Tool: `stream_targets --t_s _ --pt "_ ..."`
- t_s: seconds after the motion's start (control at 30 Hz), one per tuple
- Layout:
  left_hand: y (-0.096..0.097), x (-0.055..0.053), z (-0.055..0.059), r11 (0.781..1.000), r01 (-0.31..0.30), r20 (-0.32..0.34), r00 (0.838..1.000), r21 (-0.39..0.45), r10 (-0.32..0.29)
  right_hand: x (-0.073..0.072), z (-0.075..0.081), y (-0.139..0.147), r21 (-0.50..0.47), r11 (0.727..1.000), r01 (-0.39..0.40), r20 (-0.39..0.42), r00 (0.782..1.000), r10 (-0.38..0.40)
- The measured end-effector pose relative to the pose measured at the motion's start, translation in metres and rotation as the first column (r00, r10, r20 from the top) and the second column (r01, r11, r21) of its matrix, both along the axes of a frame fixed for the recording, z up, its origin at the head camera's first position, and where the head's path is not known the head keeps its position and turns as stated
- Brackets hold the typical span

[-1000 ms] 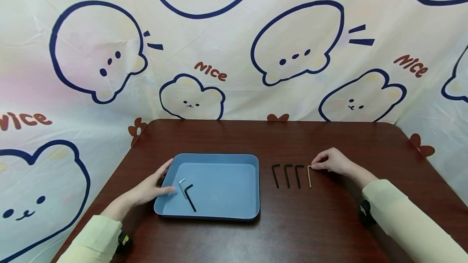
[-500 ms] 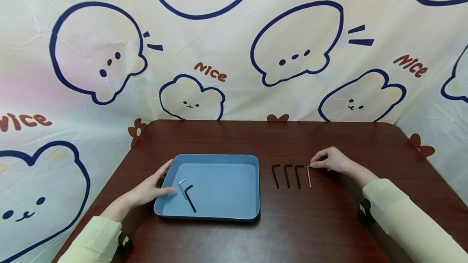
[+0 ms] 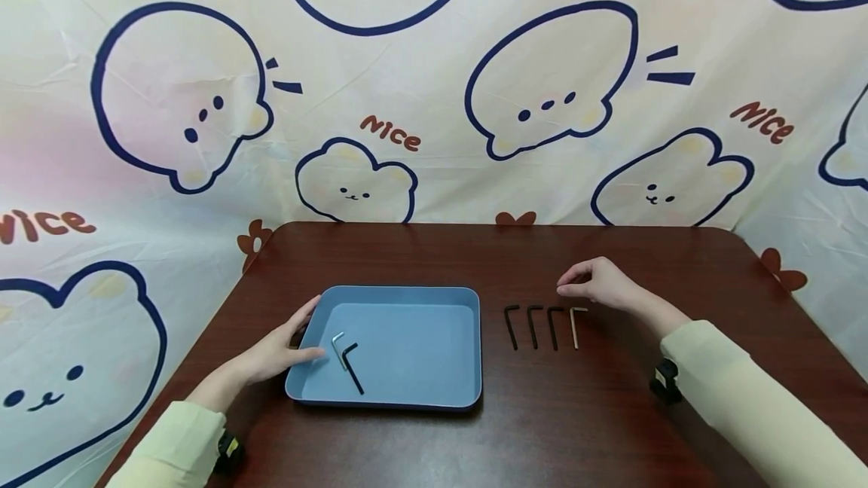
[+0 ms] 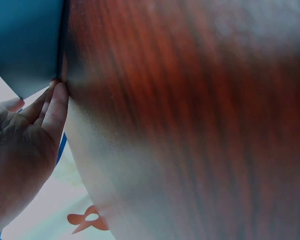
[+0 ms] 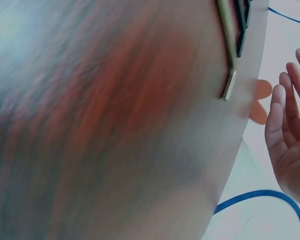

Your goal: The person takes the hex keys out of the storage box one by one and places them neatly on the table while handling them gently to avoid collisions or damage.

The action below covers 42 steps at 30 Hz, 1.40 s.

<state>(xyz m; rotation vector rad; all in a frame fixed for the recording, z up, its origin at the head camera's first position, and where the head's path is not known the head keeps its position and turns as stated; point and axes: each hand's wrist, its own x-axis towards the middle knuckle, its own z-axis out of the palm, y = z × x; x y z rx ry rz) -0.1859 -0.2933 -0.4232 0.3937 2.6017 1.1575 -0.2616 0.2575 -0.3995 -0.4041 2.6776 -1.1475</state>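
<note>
A blue tray (image 3: 420,356) sits on the table. My left hand (image 3: 274,352) grips its left side, thumb over the rim and fingers along the outside wall. Inside the tray lie a silver hex key (image 3: 338,349) and a black hex key (image 3: 352,367), close together. To its right, three black hex keys (image 3: 532,327) and a brass-coloured hex key (image 3: 574,328) form a row, short arms at the far end. My right hand (image 3: 606,284) hovers just beyond the row and holds nothing. In the right wrist view, its fingers appear apart from the brass-coloured key (image 5: 227,45).
The dark wooden table (image 3: 542,428) ends at the back against a printed cloth (image 3: 447,187) with cartoon bears, which also hangs along both sides. A dark device (image 3: 666,381) is strapped to the right wrist, another (image 3: 229,450) to the left.
My right hand has let go of the brass-coloured hex key and moved up and to the left. That key now shows whole on the table. The left hand and tray have stayed put.
</note>
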Motion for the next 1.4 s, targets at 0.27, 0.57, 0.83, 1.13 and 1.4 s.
stream_targets --t_s 0.27,0.57,0.83,1.13,1.4 --pt "0.0 0.0 0.001 1.0 -0.002 0.005 1.0 0.001 0.002 -0.002 0.008 -0.019 -0.018 0.996 -0.086 -0.054 0.995 0.085" --pt "0.0 0.0 0.001 1.0 -0.002 0.004 1.0 -0.002 0.002 -0.001 0.019 -0.047 -0.046 0.986 -0.158 -0.065 0.986 0.155" --pt "0.0 0.0 0.001 1.0 0.004 0.001 1.0 -0.003 -0.004 0.0 0.026 -0.075 -0.044 0.97 -0.241 -0.061 0.969 0.238" --pt "0.0 0.001 0.001 1.0 -0.001 0.009 1.0 -0.007 0.001 0.002 0.035 -0.12 -0.025 0.937 -0.349 -0.043 0.937 0.348" --pt "0.001 0.001 0.002 1.0 0.001 0.012 1.0 -0.005 -0.001 0.002 0.039 -0.16 0.052 0.897 -0.438 -0.091 0.893 0.441"
